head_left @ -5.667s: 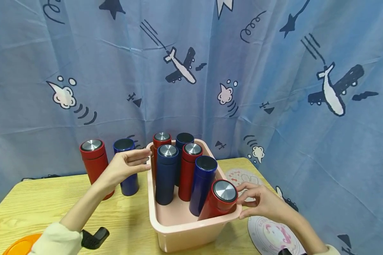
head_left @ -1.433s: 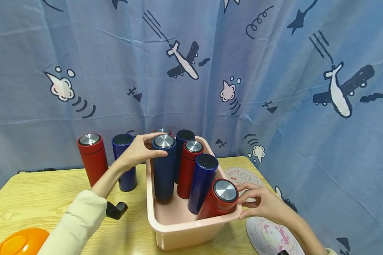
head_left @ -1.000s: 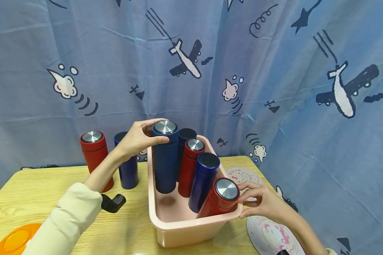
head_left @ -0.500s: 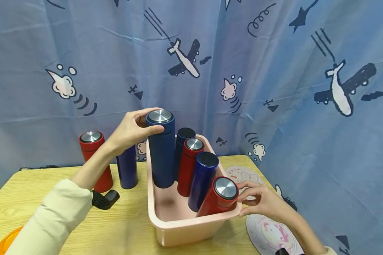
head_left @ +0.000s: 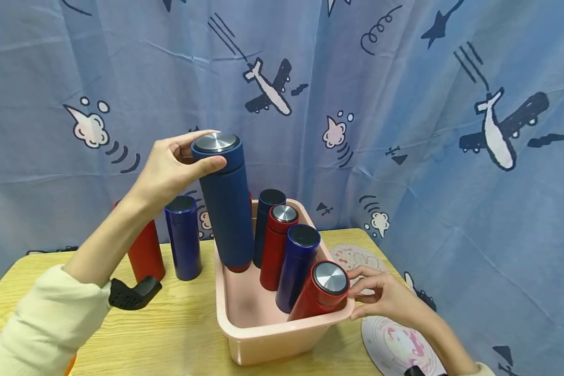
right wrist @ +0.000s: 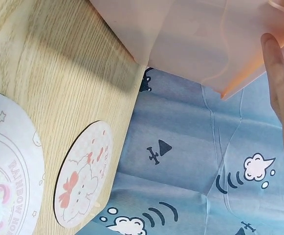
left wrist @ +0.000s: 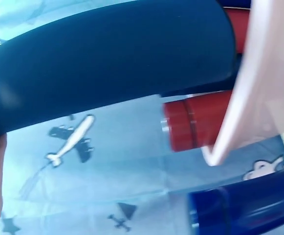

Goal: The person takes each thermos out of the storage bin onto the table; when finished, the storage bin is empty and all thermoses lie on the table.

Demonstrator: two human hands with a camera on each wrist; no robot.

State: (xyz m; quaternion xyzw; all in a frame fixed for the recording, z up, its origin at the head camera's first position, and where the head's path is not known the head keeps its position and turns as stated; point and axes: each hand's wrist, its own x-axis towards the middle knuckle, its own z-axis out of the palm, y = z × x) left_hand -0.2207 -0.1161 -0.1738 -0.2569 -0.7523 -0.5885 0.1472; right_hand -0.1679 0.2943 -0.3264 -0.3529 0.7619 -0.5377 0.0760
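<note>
In the head view my left hand (head_left: pixel 162 169) holds a dark blue thermos flask (head_left: pixel 226 214) around its steel-topped lid, thumb in front. The flask leans slightly, its base just inside the pink plastic bin (head_left: pixel 282 330). My right hand (head_left: pixel 383 295) grips the bin's rim at the near right corner, beside a tilted red flask (head_left: pixel 310 303). In the bin also stand a bright blue flask (head_left: pixel 297 271), a red flask (head_left: pixel 276 250) and a navy flask (head_left: pixel 264 224). Another red flask (left wrist: pixel 205 120), at the back, is mostly hidden from the head view.
Left of the bin, a blue flask (head_left: pixel 184 240) and a red flask (head_left: pixel 145 256), partly behind my left forearm, stand on the wooden table (head_left: pixel 192 329). Right of it lie two round printed mats, one white (head_left: pixel 399 344) and one with a rabbit (right wrist: pixel 85 176). A patterned curtain (head_left: pixel 282 146) hangs behind.
My left hand has come to the dark blue flask, taken its lid, and lifted it up and leftward out of its place in the bin. My right hand keeps its hold on the rim.
</note>
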